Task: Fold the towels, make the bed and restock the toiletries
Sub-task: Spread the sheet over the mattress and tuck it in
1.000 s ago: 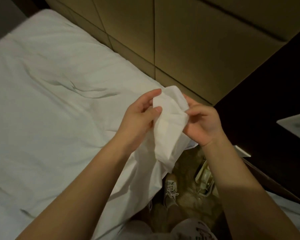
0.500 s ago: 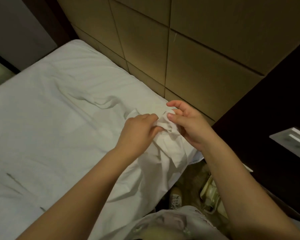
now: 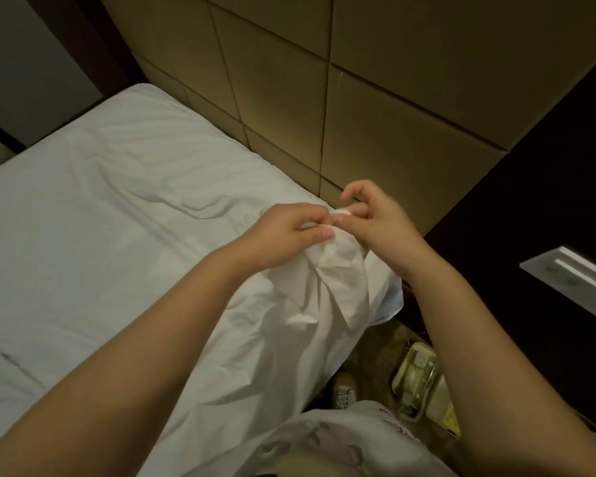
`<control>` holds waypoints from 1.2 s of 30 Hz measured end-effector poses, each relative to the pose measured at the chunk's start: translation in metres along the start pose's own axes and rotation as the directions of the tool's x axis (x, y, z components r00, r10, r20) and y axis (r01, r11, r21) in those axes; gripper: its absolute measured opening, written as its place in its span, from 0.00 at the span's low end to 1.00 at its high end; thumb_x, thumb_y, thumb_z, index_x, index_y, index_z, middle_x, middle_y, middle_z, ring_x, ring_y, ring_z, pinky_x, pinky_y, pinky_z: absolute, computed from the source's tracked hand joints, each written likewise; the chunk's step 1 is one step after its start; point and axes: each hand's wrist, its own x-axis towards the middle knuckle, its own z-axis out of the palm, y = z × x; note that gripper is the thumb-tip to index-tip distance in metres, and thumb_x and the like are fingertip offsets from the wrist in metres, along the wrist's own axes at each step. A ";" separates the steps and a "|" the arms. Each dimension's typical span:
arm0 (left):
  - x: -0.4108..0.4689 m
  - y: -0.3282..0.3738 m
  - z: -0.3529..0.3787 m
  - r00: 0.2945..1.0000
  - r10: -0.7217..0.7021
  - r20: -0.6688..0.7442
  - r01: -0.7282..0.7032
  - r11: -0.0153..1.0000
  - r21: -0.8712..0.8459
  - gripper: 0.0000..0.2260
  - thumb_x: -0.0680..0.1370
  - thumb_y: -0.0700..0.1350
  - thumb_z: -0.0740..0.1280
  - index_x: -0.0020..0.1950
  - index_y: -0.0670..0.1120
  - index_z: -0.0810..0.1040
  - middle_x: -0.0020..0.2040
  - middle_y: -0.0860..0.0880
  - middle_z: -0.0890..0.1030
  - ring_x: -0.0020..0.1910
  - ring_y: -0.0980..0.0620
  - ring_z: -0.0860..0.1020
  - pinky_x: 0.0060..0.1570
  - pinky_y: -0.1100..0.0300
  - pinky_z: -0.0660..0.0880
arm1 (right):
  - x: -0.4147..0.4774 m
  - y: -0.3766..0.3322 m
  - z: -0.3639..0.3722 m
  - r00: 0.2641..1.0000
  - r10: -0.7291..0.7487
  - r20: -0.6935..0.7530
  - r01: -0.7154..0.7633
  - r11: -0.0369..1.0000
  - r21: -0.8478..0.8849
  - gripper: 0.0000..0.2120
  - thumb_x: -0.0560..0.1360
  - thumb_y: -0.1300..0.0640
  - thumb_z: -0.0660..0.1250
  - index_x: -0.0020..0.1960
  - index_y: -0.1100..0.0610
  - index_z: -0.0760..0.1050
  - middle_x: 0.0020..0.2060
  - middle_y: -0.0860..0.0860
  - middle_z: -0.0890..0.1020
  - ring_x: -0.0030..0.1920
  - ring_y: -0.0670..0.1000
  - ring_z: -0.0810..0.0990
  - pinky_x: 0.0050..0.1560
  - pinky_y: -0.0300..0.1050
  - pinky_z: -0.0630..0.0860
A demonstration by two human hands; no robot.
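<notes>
- Telephone (image 3: 417, 373) on the floor, beside the bed (image 3: 100, 242).
- Left hand (image 3: 283, 232): fingers clamped on sheet corner (image 3: 341, 270), bunched at the bed's head-end corner.
- Right hand (image 3: 381, 223): fingers pinch the same corner, index lifted clear.
- Padded headboard (image 3: 375, 115) just behind.

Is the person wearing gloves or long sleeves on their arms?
No gloves. The left hand and right hand are bare, and both forearms show no sleeves, watch or bracelet. Lower down, a pale printed garment is worn.
</notes>
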 end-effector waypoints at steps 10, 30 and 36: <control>0.019 -0.013 -0.006 0.992 -0.047 -0.121 0.059 0.994 0.092 0.05 0.78 0.42 0.66 0.42 0.45 0.78 0.39 0.54 0.73 0.40 0.58 0.72 0.41 0.73 0.65 | -0.029 0.079 -0.055 0.939 0.341 -0.042 -0.344 0.933 -0.104 0.11 0.70 0.53 0.73 0.51 0.53 0.80 0.47 0.47 0.83 0.50 0.49 0.82 0.48 0.41 0.77; 0.129 -0.006 0.135 0.964 0.037 0.263 0.011 0.984 -0.178 0.11 0.80 0.41 0.61 0.38 0.50 0.72 0.36 0.54 0.73 0.34 0.62 0.70 0.36 0.71 0.66 | -0.027 0.209 -0.133 0.702 0.221 -0.677 -0.429 0.890 -0.154 0.07 0.78 0.56 0.64 0.53 0.55 0.79 0.43 0.47 0.78 0.46 0.48 0.75 0.43 0.41 0.69; 0.157 0.030 0.196 0.860 0.087 0.503 0.027 0.976 -0.214 0.09 0.81 0.42 0.61 0.42 0.49 0.75 0.38 0.56 0.75 0.37 0.65 0.73 0.43 0.69 0.69 | -0.044 0.225 -0.157 0.737 0.453 -0.501 -0.468 0.877 0.105 0.02 0.77 0.57 0.66 0.49 0.52 0.77 0.43 0.49 0.79 0.46 0.51 0.78 0.44 0.44 0.74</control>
